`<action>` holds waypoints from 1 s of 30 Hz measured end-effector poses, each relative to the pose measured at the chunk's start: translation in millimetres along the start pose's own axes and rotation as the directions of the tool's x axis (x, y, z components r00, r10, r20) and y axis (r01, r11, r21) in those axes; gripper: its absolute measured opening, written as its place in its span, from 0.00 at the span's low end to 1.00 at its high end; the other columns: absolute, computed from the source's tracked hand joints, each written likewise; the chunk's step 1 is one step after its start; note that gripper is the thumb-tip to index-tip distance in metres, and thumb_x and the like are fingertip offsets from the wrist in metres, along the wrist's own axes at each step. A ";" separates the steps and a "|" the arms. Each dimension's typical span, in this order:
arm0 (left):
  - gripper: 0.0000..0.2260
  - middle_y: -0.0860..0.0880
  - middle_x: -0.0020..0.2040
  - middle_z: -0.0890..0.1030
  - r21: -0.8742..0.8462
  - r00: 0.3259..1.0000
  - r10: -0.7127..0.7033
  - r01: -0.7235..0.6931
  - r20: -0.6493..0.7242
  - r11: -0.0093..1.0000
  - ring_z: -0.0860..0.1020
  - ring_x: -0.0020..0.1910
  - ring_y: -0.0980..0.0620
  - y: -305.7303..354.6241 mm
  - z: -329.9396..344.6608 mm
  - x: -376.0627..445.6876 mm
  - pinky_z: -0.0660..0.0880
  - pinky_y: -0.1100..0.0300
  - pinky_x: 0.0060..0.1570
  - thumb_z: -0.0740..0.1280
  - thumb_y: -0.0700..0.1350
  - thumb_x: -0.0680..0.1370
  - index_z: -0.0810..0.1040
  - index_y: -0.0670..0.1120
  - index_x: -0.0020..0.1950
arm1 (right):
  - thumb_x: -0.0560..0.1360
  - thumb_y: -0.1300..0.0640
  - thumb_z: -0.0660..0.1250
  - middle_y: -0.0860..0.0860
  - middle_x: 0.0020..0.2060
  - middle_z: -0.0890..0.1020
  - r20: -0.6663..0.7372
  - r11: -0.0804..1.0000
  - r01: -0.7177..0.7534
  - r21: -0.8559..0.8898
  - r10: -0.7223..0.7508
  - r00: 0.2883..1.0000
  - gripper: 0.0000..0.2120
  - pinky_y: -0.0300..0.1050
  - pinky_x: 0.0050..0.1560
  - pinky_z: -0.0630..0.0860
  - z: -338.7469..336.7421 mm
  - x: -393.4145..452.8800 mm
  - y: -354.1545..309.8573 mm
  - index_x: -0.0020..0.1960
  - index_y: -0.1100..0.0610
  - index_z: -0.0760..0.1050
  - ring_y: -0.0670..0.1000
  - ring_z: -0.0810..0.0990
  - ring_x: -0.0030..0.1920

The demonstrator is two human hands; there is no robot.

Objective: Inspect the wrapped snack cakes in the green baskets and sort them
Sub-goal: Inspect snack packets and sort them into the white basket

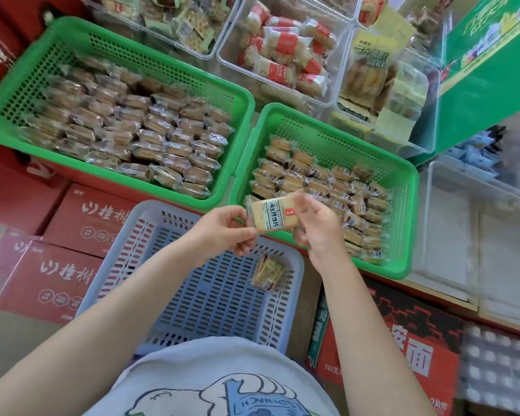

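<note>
Both hands hold one wrapped cake [271, 215] above the near edge of the right green basket [403, 187]. The left hand [222, 229] pinches its left end; the right hand [318, 226] grips its right end. A second cake [268, 273] lies in the blue basket [150, 235].

Egg tray [499, 370] blurred, cut off

Both hands hold one wrapped snack cake [272, 215] above the near rim of the right green basket [403, 223]: the left hand [222, 229] pinches its left end, the right hand [318, 226] grips its right end. The left green basket [240, 94] is full of cakes. One packet [267, 273] lies near the far right corner of the lavender basket [117, 250].
</note>
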State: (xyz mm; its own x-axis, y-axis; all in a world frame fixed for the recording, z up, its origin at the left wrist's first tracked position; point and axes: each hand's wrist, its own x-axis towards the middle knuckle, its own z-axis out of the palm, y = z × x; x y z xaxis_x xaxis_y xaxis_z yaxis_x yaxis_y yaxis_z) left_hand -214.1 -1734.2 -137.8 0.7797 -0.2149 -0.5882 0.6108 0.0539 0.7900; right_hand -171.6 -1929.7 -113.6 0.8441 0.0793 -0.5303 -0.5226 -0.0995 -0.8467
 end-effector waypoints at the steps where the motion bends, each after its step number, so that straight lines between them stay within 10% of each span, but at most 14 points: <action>1: 0.03 0.45 0.36 0.84 0.091 0.997 0.045 -0.040 -0.055 0.995 0.81 0.33 0.50 1.9 0.4 2.3 0.79 0.61 0.34 0.69 0.35 0.79 0.76 0.37 0.49 | 0.69 0.41 0.73 0.54 0.37 0.79 0.051 0.999 -0.015 -0.044 0.017 0.999 0.22 0.37 0.24 0.63 -1.1 1.8 1.5 0.55 0.56 0.81 0.46 0.66 0.25; 4: 0.03 0.47 0.42 0.84 0.436 0.951 0.248 -0.147 -0.184 0.888 0.83 0.39 0.48 2.3 -0.1 13.4 0.81 0.56 0.40 0.68 0.37 0.80 0.77 0.42 0.53 | 0.74 0.51 0.74 0.55 0.45 0.77 0.023 0.996 -0.028 -0.088 0.030 0.999 0.17 0.42 0.34 0.75 -5.3 9.3 6.0 0.59 0.57 0.78 0.49 0.75 0.35; 8: 0.10 0.38 0.66 0.76 0.893 0.806 0.591 -0.239 -0.036 0.380 0.73 0.67 0.38 -7.4 -7.4 34.0 0.74 0.38 0.63 0.65 0.45 0.82 0.80 0.44 0.62 | 0.75 0.54 0.74 0.51 0.49 0.80 -0.180 0.998 -0.025 0.059 0.035 0.983 0.26 0.43 0.43 0.81 -18.1 24.3 8.8 0.70 0.61 0.72 0.50 0.82 0.42; 13: 0.32 0.47 0.82 0.36 0.993 0.962 0.248 -0.117 0.116 -0.013 0.31 0.79 0.43 -12.5 -19.4 58.5 0.36 0.39 0.77 0.43 0.71 0.80 0.70 0.60 0.75 | 0.76 0.55 0.73 0.55 0.50 0.81 -0.206 0.998 -0.038 0.054 0.048 0.977 0.24 0.43 0.43 0.81 -28.6 34.4 13.3 0.69 0.61 0.72 0.51 0.82 0.41; 23: 0.43 0.48 0.80 0.30 0.972 0.982 0.110 -0.134 0.157 -0.192 0.25 0.76 0.42 8.1 -28.1 93.8 0.35 0.35 0.76 0.43 0.81 0.70 0.59 0.60 0.80 | 0.76 0.55 0.73 0.47 0.56 0.81 -0.067 0.957 0.026 -0.288 -0.048 0.997 0.14 0.44 0.54 0.77 -25.5 49.5 27.2 0.61 0.46 0.78 0.49 0.80 0.57; 30: 0.43 0.50 0.80 0.31 0.982 0.978 0.143 -0.135 0.154 -0.134 0.25 0.76 0.44 4.5 -28.3 95.3 0.35 0.35 0.76 0.46 0.82 0.70 0.62 0.60 0.79 | 0.77 0.59 0.71 0.49 0.49 0.71 0.203 0.546 0.279 -0.790 -0.197 0.959 0.19 0.40 0.50 0.66 -1.3 52.2 30.3 0.67 0.54 0.77 0.48 0.72 0.48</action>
State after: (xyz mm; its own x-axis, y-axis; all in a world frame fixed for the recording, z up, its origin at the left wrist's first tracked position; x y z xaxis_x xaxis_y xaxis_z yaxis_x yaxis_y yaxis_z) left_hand -133.1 -1726.8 -195.2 0.8283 -0.3526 -0.4355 -0.3229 -0.9355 0.1434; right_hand -143.2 -1929.9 -166.9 0.8880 0.2971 -0.3509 0.0449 -0.8156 -0.5769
